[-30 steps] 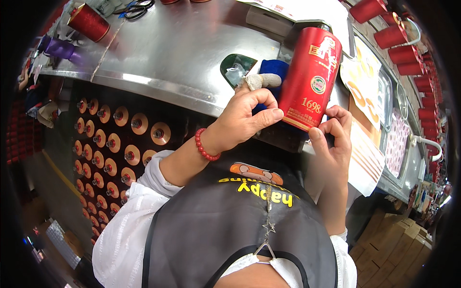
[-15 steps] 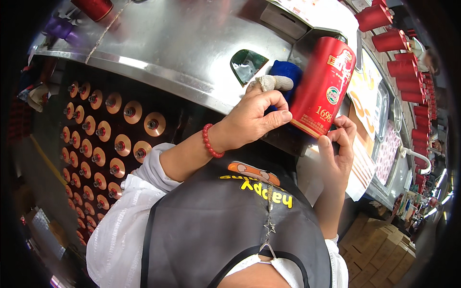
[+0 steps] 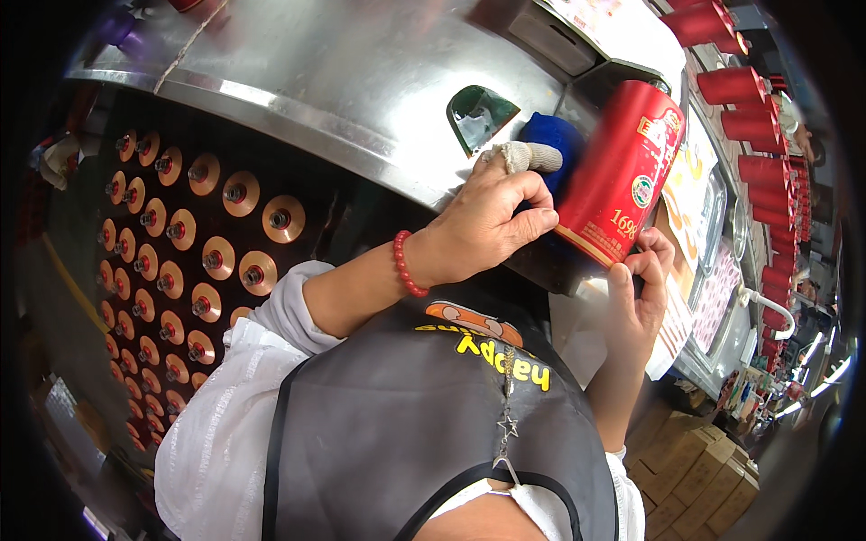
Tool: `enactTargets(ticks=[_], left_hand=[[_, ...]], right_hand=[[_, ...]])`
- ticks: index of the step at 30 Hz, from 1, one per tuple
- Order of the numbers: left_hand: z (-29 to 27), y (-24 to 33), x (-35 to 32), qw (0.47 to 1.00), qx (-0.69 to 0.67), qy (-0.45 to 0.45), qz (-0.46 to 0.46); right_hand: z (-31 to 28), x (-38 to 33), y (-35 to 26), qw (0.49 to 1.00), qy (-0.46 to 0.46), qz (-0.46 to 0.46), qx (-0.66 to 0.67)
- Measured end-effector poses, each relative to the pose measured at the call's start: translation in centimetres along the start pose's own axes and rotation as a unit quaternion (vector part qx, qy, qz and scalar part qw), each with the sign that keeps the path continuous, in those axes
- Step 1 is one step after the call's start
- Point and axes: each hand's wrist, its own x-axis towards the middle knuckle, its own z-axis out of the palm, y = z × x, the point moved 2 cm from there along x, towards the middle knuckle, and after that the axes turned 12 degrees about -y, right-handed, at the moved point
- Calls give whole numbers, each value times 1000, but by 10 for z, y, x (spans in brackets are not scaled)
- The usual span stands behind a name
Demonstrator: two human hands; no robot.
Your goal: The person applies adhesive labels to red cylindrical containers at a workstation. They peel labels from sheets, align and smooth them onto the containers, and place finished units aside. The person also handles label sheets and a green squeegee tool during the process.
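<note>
A red bottle [image 3: 624, 167] with gold and white print lies tilted, its neck pointing away from me. My right hand [image 3: 645, 284] pinches its near lower corner between thumb and fingers. At the near left corner of the bottle is my left hand [image 3: 492, 216], thumb and bent fingers closed together; anything between them is too small to make out. A pale fabric finger cover [image 3: 532, 157] sits on a finger of that hand, in front of a blue pad [image 3: 550, 135] beside the bottle. A dark green flat piece [image 3: 480, 115] with a curved edge lies just beyond.
The metal worktable [image 3: 361, 99] stretches away to the left. Below it stand rows of red bottles with gold shoulders [image 3: 241, 193]. On the right are printed sheets [image 3: 690, 149] and a rack of red bottles [image 3: 758, 129]. Cardboard boxes [image 3: 695, 469] stand at lower right.
The view has turned slightly, so table and green piece sit further right and the bottle rows further left. Both hands keep nearly the same pose at the bottle.
</note>
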Motion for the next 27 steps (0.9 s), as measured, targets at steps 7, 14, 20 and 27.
enactTargets(ticks=[7, 14, 20, 27], left_hand=[[-1, 0, -1, 992, 96, 56, 56], [10, 21, -27, 958, 204, 144, 138], [23, 3, -39, 963, 197, 99, 155], [21, 15, -31, 904, 352, 121, 211]], right_hand=[[2, 0, -1, 1000, -2, 6, -1], [2, -1, 2, 1000, -6, 0, 14], [1, 0, 4, 1000, -13, -15, 8], [-2, 0, 2, 1000, -15, -10, 20]])
